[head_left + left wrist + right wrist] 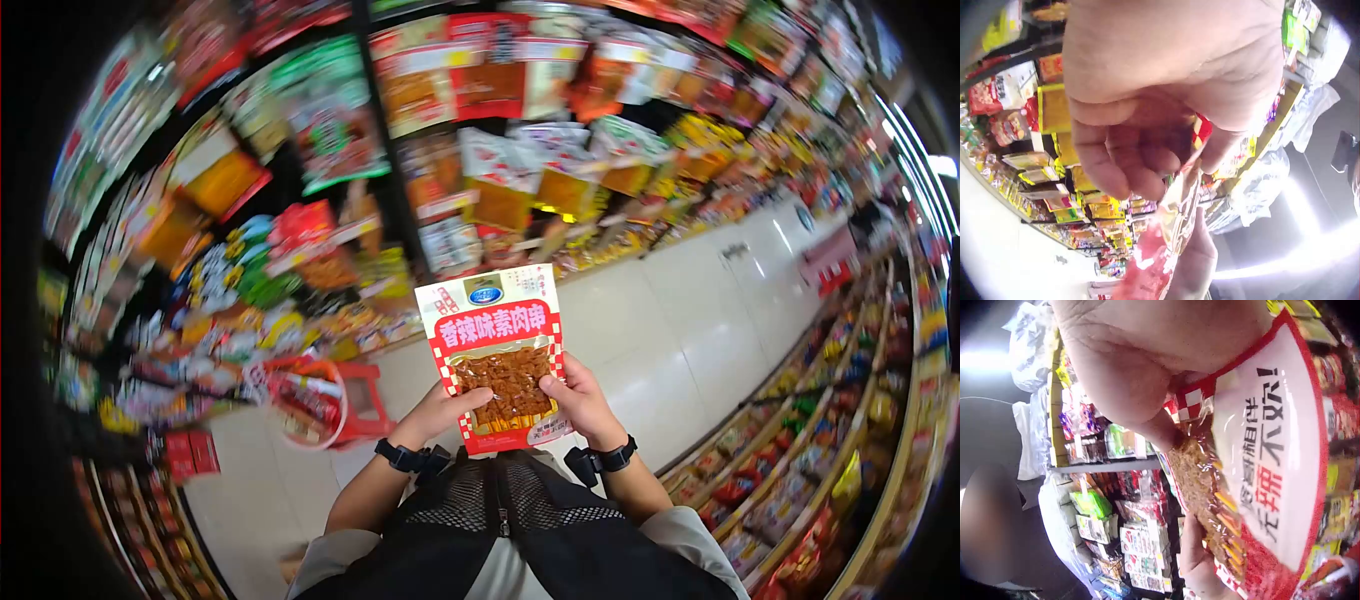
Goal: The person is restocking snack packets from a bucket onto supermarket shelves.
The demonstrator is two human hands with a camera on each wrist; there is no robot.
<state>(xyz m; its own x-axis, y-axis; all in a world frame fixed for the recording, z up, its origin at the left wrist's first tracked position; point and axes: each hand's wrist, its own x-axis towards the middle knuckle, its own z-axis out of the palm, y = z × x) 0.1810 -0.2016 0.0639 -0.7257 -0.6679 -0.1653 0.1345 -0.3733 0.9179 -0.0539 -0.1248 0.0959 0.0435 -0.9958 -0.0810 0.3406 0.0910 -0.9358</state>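
The packet [503, 350] is at the centre of the head view, front face toward the camera, gripped at its lower part by both hands. The left hand [440, 412] grasps the left edge, thumb on the front; the right hand [585, 405] grasps the right edge likewise. Risk: the top half is unsupported, so the packet may tip back or bend if either thumb relaxes. Risk: the film appears slick, so uneven grip force could let one edge slip; the packet would then probably fall to the floor [640, 350]. Risk: hard thumb pressure on the window may crush the contents or strain a seam. Materials: the packet is a flat, rectangular pouch of glossy printed film, white at the top, red below, with red-and-white checks along the sides. The clear window is wrinkled and reflective; brown, rough-textured pieces with thin, pale sticks show through it. The floor is smooth, pale tile. The basket [343, 400], left of centre, has a round, pale rim and holds red packaging.
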